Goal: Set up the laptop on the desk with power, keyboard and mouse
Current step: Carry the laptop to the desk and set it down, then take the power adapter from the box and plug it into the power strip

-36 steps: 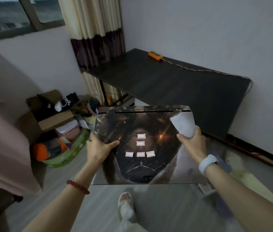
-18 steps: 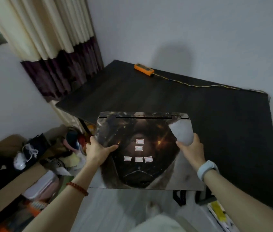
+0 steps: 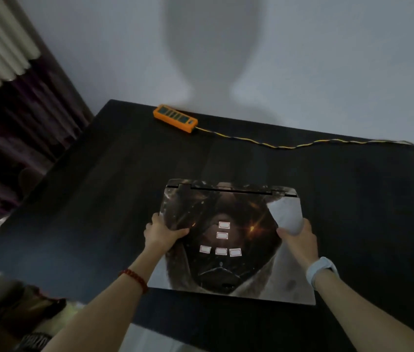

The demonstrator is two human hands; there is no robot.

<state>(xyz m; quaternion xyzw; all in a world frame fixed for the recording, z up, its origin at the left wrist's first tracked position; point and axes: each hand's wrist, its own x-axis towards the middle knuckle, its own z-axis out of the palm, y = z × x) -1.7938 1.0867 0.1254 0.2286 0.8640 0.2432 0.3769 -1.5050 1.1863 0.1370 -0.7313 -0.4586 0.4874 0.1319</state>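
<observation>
I hold the closed laptop (image 3: 228, 240) level over the dark tabletop (image 3: 99, 199), my left hand (image 3: 161, 233) and right hand (image 3: 298, 241) each clamped on a side edge so it stays flat for setting down. Its lid carries a dark printed skin with five small white stickers (hinge facing away). An orange power strip (image 3: 175, 118) lies near the wall.

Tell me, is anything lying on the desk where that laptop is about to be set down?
Nothing visible. The closed laptop, held by the left hand and right hand, is over bare dark desk. The orange power strip and its cord lie along the far edge, clear of it.
</observation>
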